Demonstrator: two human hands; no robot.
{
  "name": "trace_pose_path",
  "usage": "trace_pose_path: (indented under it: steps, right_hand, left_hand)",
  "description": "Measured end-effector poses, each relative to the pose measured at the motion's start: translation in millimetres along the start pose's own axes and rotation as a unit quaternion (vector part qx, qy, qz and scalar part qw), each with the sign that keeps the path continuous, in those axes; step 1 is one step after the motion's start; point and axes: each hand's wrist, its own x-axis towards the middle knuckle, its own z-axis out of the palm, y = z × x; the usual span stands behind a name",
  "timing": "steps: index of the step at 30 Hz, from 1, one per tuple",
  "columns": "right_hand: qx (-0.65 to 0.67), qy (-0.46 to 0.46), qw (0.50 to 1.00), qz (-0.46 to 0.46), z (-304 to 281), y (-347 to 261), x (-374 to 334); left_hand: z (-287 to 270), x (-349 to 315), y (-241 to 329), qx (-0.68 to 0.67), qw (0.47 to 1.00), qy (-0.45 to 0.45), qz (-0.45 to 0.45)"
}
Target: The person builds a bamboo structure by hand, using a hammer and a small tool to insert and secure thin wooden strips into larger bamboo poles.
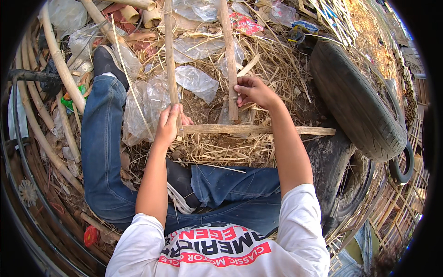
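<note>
Two long bamboo strips run away from me, roughly side by side. My left hand (169, 124) is closed around the near end of the left strip (170, 60), where it meets a crosswise bamboo strip (258, 129) reaching to the right. My right hand (258, 92) pinches the right strip (229, 51) a little above its near end, thumb and forefinger at its edge. A thin band seems to circle that strip by my fingertips. The right strip's end stops just short of the crosswise strip. Part of the left corner is hidden by my fingers.
Clear plastic bags (196, 82) and dry straw (277, 69) litter the ground. An old tire (357, 99) leans at the right. Curved bamboo poles (60, 60) and a black metal frame (20, 115) lie along the left. My bent legs in jeans (104, 152) surround the near side.
</note>
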Motion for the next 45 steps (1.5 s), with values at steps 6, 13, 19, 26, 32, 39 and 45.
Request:
trace_pose_path:
  steps: [6, 13, 19, 26, 32, 39, 45]
  right_hand:
    - [-0.013, -0.029, 0.997, 0.075, 0, 2, -6]
    - [-0.003, -0.047, 0.994, 0.1, 1, 3, -7]
    - [0.0, -0.055, 0.993, 0.109, 0, 4, -6]
    - [-0.029, -0.038, 0.993, 0.109, 3, -2, -5]
    - [-0.045, 0.011, 0.994, 0.101, 12, -6, -14]
    - [-0.092, 0.043, 0.99, 0.096, 14, -8, -15]
    - [-0.343, 0.185, 0.919, -0.062, 35, -13, -46]
  left_hand:
    - [-10, 17, -10, 0.057, 0.997, -0.013, -0.055]
    - [-19, 22, -21, 0.092, 0.99, -0.034, -0.105]
    - [-31, 21, -25, 0.077, 0.986, -0.066, -0.132]
    - [-19, 19, -9, 0.109, 0.985, -0.038, -0.128]
    - [-11, 16, 0, 0.148, 0.983, -0.054, -0.092]
    - [-2, 13, 7, 0.174, 0.98, -0.036, -0.088]
    - [3, 11, 19, 0.207, 0.973, -0.025, -0.102]
